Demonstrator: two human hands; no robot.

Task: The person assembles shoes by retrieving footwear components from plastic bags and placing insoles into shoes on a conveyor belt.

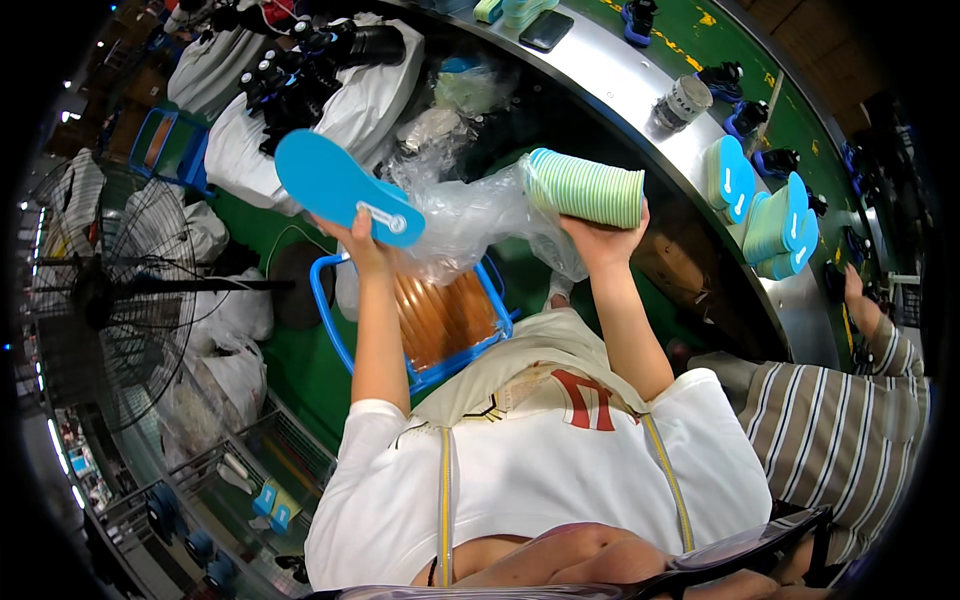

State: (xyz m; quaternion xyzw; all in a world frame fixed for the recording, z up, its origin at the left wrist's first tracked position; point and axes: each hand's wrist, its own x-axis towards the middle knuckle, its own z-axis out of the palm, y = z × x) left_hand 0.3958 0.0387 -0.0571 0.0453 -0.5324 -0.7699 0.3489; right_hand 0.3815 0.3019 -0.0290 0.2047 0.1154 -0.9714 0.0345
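Grn flr [305, 368], L grip [363, 243] clamped on blue insole [335, 185] (lwr edge), R grip [607, 241] clamped under insole stack [588, 188].

Above the blue-framed seat [450, 320], the blue insole [325, 180] hid most of the left hand's [362, 245] fingers, and its pale mark was too small for me to read. Up and right of that seat, the insole stack [590, 190] covered the right hand's [605, 250] fingertips. Crumpled clear plastic [455, 225] obscured the seat's far edge. Well beyond it, pale insoles [525, 10] ran out of view.
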